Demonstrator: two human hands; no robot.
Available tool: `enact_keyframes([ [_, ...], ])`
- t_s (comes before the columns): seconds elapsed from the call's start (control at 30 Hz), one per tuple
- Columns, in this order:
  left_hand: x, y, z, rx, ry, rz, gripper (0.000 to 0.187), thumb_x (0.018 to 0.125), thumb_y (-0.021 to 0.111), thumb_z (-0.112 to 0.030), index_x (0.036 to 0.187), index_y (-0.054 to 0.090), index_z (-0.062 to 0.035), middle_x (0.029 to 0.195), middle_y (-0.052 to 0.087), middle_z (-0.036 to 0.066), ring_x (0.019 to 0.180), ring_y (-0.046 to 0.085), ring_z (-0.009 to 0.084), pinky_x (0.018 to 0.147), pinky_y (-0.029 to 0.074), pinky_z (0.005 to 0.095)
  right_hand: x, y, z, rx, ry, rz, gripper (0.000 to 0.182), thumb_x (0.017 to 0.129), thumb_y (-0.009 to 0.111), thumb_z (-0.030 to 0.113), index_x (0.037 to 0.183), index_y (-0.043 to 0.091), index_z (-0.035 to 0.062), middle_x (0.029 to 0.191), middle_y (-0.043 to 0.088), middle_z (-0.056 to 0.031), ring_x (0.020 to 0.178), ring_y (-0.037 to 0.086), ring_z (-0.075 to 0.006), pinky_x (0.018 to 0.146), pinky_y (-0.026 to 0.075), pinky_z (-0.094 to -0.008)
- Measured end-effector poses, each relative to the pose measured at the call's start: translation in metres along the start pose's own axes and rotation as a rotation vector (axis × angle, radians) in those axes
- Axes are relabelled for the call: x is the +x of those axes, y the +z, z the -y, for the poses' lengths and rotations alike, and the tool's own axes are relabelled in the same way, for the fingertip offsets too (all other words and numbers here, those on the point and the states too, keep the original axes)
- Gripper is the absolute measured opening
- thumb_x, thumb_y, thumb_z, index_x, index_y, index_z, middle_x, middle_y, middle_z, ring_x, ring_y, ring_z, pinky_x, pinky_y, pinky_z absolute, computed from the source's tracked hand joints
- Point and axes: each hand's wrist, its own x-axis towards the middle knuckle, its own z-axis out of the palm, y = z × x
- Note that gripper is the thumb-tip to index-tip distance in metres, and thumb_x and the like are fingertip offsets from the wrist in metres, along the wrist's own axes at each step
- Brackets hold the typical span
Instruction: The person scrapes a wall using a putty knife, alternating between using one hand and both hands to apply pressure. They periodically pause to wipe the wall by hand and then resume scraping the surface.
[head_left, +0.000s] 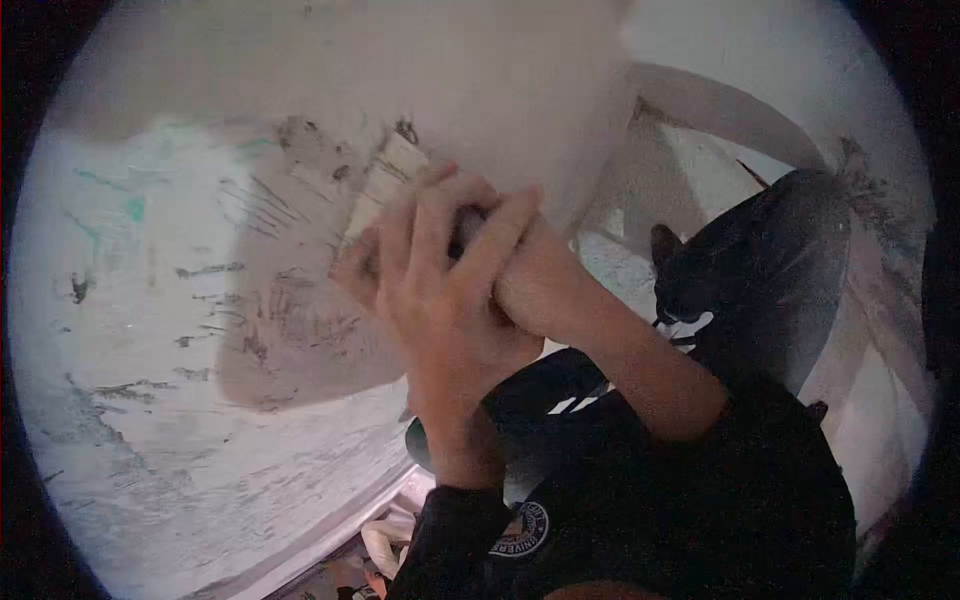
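Both hands are clasped together against a marked, pale wall. My left hand (435, 275) lies over the right one, its fingers bent and closed, with fingertips near the edge of a pale, flat, straight-edged piece (395, 175). Behind it, my right hand (540, 275) is partly covered, and its fingers curl around in the same grip. The pale piece sticks out beyond the fingers and lies close to the wall surface; its exact kind and any handle are hidden by the hands. Dark scratches and smears (270, 200) mark the wall around it.
The pale wall (160, 300) fills the left, with a green stain (136, 208) and a cast shadow. A dark-clothed leg (760, 270) and dark shoe (675, 275) are at the right. Along the bottom runs a light ledge (330, 545), with mixed items (385, 545) beyond it.
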Motion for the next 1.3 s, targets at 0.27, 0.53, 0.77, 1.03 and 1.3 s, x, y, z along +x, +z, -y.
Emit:
enact_keyframes([
  [0.27,-0.007,0.000,-0.008,-0.013,-0.048,0.096,0.073,0.031,0.072,-0.034,0.104,0.078,-0.0313,0.108,0.062,-0.001,0.103,0.058,0.0227,0.091,0.029,0.0433,0.000,0.012,-0.008,0.206,0.036,-0.074,0.039,0.091,0.056,0.010,0.128,0.053,-0.0013,0.131,0.054,-0.0215,0.119,0.055,-0.0351,0.100,0.046,-0.0416],
  [0.53,-0.008,-0.001,-0.009,-0.093,-0.115,0.145,0.074,0.030,0.073,-0.023,0.103,0.078,-0.0292,0.109,0.062,0.000,0.107,0.057,0.0235,0.096,0.028,0.0446,0.006,0.010,-0.010,-0.151,-0.115,-0.072,0.044,0.093,0.055,0.012,0.135,0.047,-0.0003,0.131,0.053,-0.0221,0.120,0.054,-0.0336,0.104,0.044,-0.0418],
  [0.77,-0.010,-0.004,-0.026,-0.112,-0.082,0.235,0.080,0.046,0.073,-0.010,0.123,0.068,-0.0273,0.114,0.062,0.004,0.118,0.057,0.0273,0.102,0.029,0.0443,-0.010,-0.015,-0.001,0.328,0.059,-0.039,0.040,0.098,0.055,0.019,0.132,0.049,-0.0018,0.126,0.058,-0.0209,0.109,0.061,-0.0272,0.094,0.050,-0.0428],
  [1.03,-0.058,0.016,-0.036,-0.175,-0.369,-0.421,0.088,0.069,0.060,-0.007,0.153,0.035,-0.0078,0.156,0.036,0.014,0.150,0.025,0.0301,0.117,0.018,0.0515,-0.081,-0.030,-0.030,0.068,0.856,-0.287,0.039,0.104,0.048,0.043,0.108,0.061,0.0066,0.081,0.055,0.0000,0.067,0.048,-0.0093,0.058,0.037,-0.0240],
  [1.3,-0.038,0.115,-0.012,-0.233,-0.166,0.672,0.082,0.078,0.069,-0.021,0.152,0.035,-0.0079,0.162,0.024,0.017,0.151,0.015,0.0342,0.120,0.006,0.0610,-0.081,-0.084,-0.054,0.304,0.543,-0.597,0.032,0.103,0.051,0.044,0.095,0.058,0.0129,0.070,0.043,0.0067,0.056,0.035,-0.0058,0.055,0.030,-0.0248],
])
